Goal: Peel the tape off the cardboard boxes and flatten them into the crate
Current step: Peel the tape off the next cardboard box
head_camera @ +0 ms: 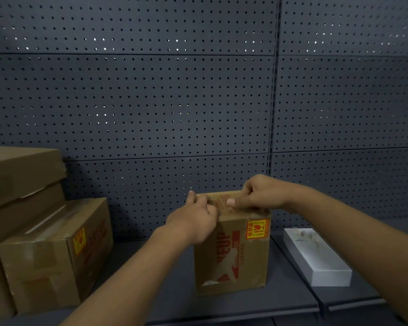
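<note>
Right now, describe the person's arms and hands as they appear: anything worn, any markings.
Both forearms are bare as far as the frame shows: no sleeves, gloves, watch or bracelets. The left hand and right hand show no rings or markings that I can make out. A short, pale thumbnail is visible on the right hand. The image is slightly blurred, so fine details may be missed.

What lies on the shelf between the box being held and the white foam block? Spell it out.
Nothing: in the head view, only bare dark shelf separates the held box, gripped on top by both hands, from the white foam block.
</note>
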